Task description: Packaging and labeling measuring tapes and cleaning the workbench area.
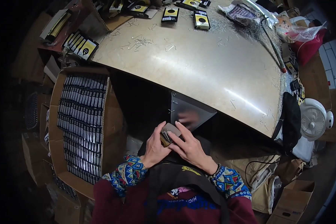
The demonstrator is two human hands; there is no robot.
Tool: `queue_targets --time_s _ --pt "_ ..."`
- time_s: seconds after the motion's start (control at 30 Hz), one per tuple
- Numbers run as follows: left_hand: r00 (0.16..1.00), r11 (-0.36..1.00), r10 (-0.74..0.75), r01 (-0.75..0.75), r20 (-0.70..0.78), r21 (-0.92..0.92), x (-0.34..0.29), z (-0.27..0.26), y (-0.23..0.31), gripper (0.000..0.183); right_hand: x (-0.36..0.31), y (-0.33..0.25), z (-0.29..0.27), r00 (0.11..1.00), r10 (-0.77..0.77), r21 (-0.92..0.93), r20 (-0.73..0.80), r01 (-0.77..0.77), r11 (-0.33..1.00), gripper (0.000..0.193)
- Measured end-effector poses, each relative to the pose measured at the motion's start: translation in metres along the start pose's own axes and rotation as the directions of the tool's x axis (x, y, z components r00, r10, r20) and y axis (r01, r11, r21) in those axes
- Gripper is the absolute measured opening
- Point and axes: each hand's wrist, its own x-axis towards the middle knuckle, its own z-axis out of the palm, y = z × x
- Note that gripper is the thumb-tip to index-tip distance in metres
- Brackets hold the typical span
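Observation:
Close to my body, below the table edge, both hands are on a small yellow-and-black box [164, 143] with a grey flap raised on its far side. My left hand [153, 149] wraps around the box's left side. From the right, my right hand [193, 148] closes in, its fingers at the box's opening and flap. Slim shiny metal pieces show beside the right fingertips; their exact kind is too small to tell. Just beyond the hands, a grey, glossy triangular panel [188, 108] hangs at the table edge, with a blurred hand reflection in it.
Bent wire pieces [140, 43] lie scattered on the pale table [201, 59]. Yellow-and-black boxes [201, 19] stand at its far side, with another group [82, 45] at the left corner. A carton [55, 149] of tightly packed metallic strips is left of me. A white fan [313, 119] stands right.

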Motion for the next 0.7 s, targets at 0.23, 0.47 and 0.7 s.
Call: queue_targets --time_s 0.23,0.47,0.7 --pt "0.97 0.963 0.242 -0.235 -0.037 0.133 0.038 0.004 0.021 0.067 0.011 -0.003 0.001 0.963 0.159 0.277 -0.217 -0.095 0.956 0.037" --pt "0.994 0.989 0.052 -0.038 -0.093 0.142 0.048 0.003 0.048 0.076 0.015 -0.008 -0.004 0.887 0.412 0.53 -0.207 -0.252 0.81 0.024" --pt "0.998 0.995 0.007 0.0 -0.07 0.098 0.048 0.004 0.05 0.082 0.024 -0.007 -0.009 0.757 0.647 0.645 -0.091 -0.45 0.618 0.025"
